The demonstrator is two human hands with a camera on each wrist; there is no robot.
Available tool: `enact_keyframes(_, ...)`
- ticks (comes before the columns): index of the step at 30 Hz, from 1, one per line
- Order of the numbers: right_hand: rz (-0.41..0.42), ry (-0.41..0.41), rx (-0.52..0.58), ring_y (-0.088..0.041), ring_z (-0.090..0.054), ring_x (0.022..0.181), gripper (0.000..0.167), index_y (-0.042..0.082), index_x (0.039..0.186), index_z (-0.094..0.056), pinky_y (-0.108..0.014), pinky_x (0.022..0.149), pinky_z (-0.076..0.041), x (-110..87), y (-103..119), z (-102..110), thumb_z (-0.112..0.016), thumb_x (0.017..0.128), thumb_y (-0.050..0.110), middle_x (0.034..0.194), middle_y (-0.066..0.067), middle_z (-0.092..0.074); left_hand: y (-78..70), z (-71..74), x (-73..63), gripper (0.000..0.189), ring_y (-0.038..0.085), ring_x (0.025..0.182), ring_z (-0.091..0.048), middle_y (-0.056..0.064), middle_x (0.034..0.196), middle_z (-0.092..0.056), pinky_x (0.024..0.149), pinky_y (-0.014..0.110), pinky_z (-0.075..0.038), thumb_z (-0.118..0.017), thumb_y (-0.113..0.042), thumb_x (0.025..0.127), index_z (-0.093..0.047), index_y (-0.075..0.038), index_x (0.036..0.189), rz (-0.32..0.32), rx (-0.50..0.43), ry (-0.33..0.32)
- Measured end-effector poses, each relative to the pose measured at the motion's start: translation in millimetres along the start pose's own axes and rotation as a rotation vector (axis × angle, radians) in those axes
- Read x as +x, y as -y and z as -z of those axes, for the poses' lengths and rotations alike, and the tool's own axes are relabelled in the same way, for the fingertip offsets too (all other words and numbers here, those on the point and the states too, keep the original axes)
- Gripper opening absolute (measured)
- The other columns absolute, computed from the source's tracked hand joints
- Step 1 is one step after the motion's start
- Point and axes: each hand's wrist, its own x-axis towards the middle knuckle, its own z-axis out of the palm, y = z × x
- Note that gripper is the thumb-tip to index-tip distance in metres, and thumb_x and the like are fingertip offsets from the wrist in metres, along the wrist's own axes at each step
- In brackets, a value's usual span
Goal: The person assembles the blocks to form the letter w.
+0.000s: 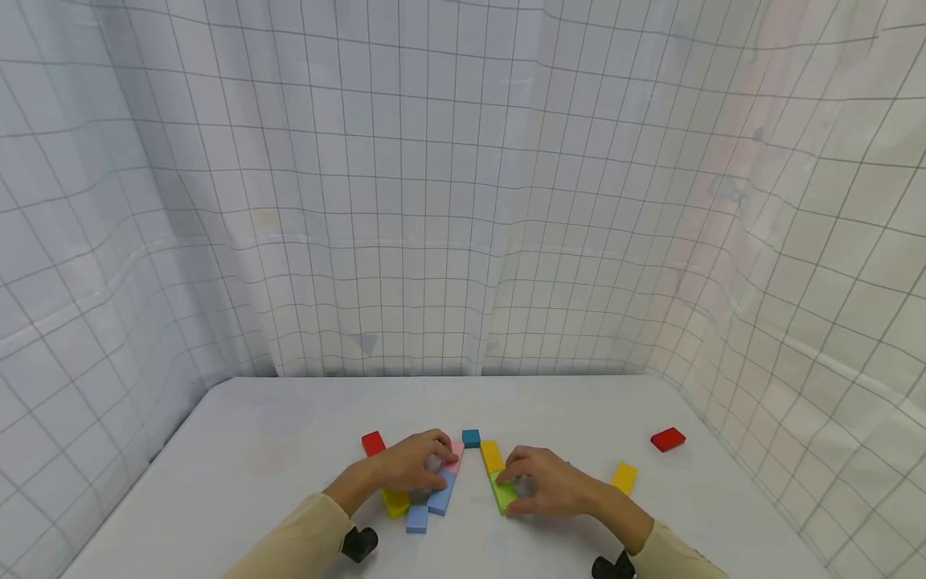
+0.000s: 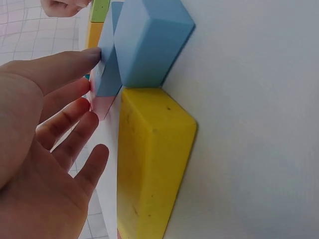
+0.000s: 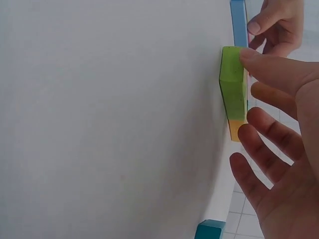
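In the head view, my left hand (image 1: 412, 461) is over a row made of a pink block (image 1: 456, 454) and a light blue block (image 1: 442, 497). Its thumb touches the light blue block, and its fingertips are at the pink one. My right hand (image 1: 550, 482) has its thumb and a fingertip on a lime green block (image 1: 503, 498), which lies end to end with an orange-yellow block (image 1: 492, 455). Neither hand's fingers are curled round a block. The two rows lean toward a small teal block (image 1: 471, 438) at the top, between them.
Left of the rows lie a red block (image 1: 373, 443), a yellow block (image 1: 395, 504) and a small light blue block (image 1: 416, 519). On the right are a yellow block (image 1: 624, 477) and a red block (image 1: 668, 439). A teal block (image 3: 210, 230) sits beyond the right hand.
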Motion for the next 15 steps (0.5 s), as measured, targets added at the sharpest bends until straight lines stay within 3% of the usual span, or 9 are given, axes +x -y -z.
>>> enact_keyframes(4, -0.005, -0.023, -0.006, -0.008, -0.058, 0.100, 0.035, 0.017, 0.121, -0.076, -0.031, 0.091, -0.052, -3.7, 0, 9, -0.083, 0.090, 0.032, 0.115, 0.012, -0.061, -1.1, 0.1, 1.3, 0.035, 0.025, 0.118, -0.054, -0.002, 0.121, -0.057, 0.105, 0.048, -0.048, -0.083, -0.016, 0.089, -0.075, -0.010, 0.122, 0.008, 0.010, -0.011)
enact_keyframes(8, -0.066, -0.048, 0.010, -0.012, -0.058, 0.104, 0.032, 0.015, 0.121, -0.076, -0.036, 0.091, -0.052, -10.1, -3, 19, -0.080, 0.093, 0.030, 0.115, 0.012, -0.062, -2.3, -1.2, 3.2, 0.031, 0.023, 0.110, -0.055, -0.002, 0.116, -0.057, 0.100, 0.044, -0.051, -0.081, -0.018, 0.091, -0.075, -0.010, 0.120, 0.000, -0.004, -0.043)
enact_keyframes(11, -0.118, -0.073, 0.026, -0.017, -0.060, 0.105, 0.030, 0.013, 0.121, -0.076, -0.039, 0.091, -0.054, -17.5, -10, 27, -0.078, 0.094, 0.028, 0.115, 0.009, -0.064, -3.7, -5.9, 8.5, 0.030, 0.021, 0.106, -0.056, -0.001, 0.115, -0.057, 0.096, 0.040, -0.054, -0.080, -0.022, 0.092, -0.075, -0.010, 0.118, -0.007, -0.004, -0.084)
enact_keyframes(15, -0.124, -0.115, 0.012, -0.024, -0.061, 0.102, 0.029, 0.011, 0.120, -0.075, -0.042, 0.090, -0.055, -28.7, -24, 35, -0.077, 0.095, 0.026, 0.114, 0.001, -0.066, -10.8, -16.1, 20.1, 0.034, 0.021, 0.108, -0.056, 0.001, 0.121, -0.059, 0.095, 0.042, -0.054, -0.080, -0.030, 0.092, -0.075, -0.013, 0.120, -0.005, 0.037, -0.126)
